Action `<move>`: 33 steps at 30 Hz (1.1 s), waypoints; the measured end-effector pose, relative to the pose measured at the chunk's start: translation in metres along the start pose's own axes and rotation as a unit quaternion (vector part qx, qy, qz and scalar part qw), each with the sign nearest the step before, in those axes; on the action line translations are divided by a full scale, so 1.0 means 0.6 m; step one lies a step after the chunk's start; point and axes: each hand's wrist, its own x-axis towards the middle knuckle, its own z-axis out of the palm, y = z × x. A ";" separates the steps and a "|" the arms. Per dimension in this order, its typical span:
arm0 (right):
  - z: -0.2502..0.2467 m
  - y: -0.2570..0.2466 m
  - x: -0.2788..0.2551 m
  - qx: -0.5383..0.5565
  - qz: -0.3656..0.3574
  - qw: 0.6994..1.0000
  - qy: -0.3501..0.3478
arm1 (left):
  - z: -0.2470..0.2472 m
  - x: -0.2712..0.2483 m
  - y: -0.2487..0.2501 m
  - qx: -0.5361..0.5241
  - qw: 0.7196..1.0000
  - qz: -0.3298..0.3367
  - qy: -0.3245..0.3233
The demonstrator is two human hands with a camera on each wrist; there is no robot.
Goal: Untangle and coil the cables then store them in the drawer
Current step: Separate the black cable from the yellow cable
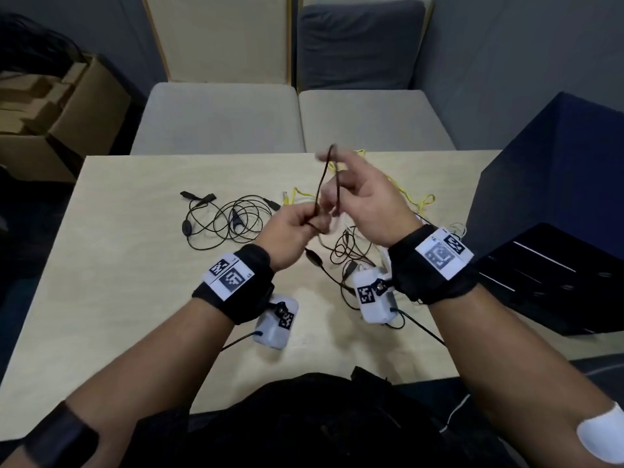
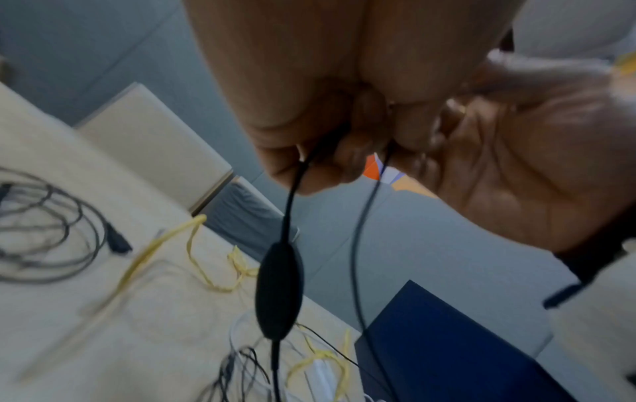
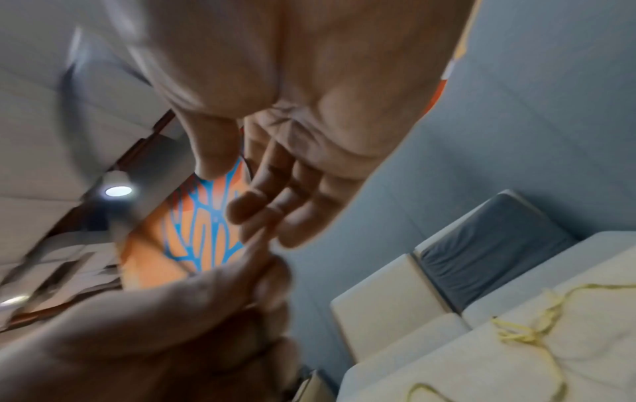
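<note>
My left hand pinches a thin black cable above the table's middle. A loop of that cable rises and drapes over the extended index finger of my right hand, whose thumb stands apart from the fingers. In the left wrist view my left hand holds two strands, and an oval inline pod hangs below. The right wrist view shows my right hand with its fingers loosely curved. The open black drawer sits at the right, in a dark blue cabinet.
On the light wooden table lie a tangled black cable, a yellow cable and a black and white tangle under my right wrist. Padded seats stand behind the table. Cardboard boxes sit far left.
</note>
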 end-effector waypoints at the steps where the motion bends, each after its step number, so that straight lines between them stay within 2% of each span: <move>1: -0.013 0.014 -0.003 -0.009 0.010 0.999 0.044 | -0.009 0.000 0.000 -0.003 1.000 0.011 0.020; 3: -0.037 0.056 -0.014 -0.091 0.051 0.989 0.103 | -0.033 -0.005 0.006 -0.029 0.998 0.023 0.054; 4: -0.044 0.083 -0.023 -0.154 0.091 0.980 0.091 | -0.045 -0.006 0.012 -0.064 0.995 0.025 0.074; 5: -0.045 0.108 -0.033 -0.219 0.143 0.964 0.049 | -0.058 -0.009 0.022 -0.104 0.990 0.033 0.089; 7: -0.031 0.164 -0.055 -0.330 0.232 0.912 -0.073 | -0.085 -0.012 0.045 -0.162 0.979 0.058 0.113; 9: -0.006 0.218 -0.072 -0.377 0.288 0.865 -0.164 | -0.110 -0.014 0.069 -0.186 0.971 0.088 0.122; 12: 0.024 0.276 -0.094 -0.482 0.326 0.772 -0.255 | -0.138 -0.020 0.087 -0.171 0.967 0.105 0.157; 13: 0.033 0.284 -0.104 -0.518 0.320 0.746 -0.269 | -0.143 -0.025 0.087 -0.161 0.966 0.109 0.170; 14: 0.041 0.290 -0.114 -0.545 0.314 0.733 -0.258 | -0.147 -0.030 0.085 -0.154 0.965 0.110 0.181; 18: 0.040 0.290 -0.127 -0.592 0.318 0.728 -0.134 | -0.160 -0.050 0.065 -0.152 0.960 0.091 0.217; 20: 0.021 0.283 -0.121 -0.606 0.314 0.717 -0.141 | -0.166 -0.056 0.059 -0.159 0.957 0.085 0.230; 22: 0.000 0.262 -0.108 -0.606 0.294 0.717 -0.180 | -0.170 -0.059 0.055 -0.163 0.955 0.079 0.235; 24: -0.015 0.220 -0.088 -0.577 0.303 0.745 -0.142 | -0.170 -0.059 0.049 -0.152 0.958 0.070 0.234; 26: -0.028 0.165 -0.063 -0.528 0.295 0.796 -0.035 | -0.166 -0.058 0.044 -0.136 0.962 0.059 0.230; 28: -0.044 0.097 -0.042 -0.477 0.236 0.843 0.077 | -0.160 -0.056 0.040 -0.126 0.964 0.050 0.227; 30: -0.060 0.023 -0.027 -0.440 0.169 0.867 0.164 | -0.154 -0.053 0.040 -0.122 0.967 0.046 0.220; 33: -0.066 -0.063 -0.014 -0.374 0.086 0.896 0.225 | -0.145 -0.050 0.041 -0.128 0.970 0.047 0.202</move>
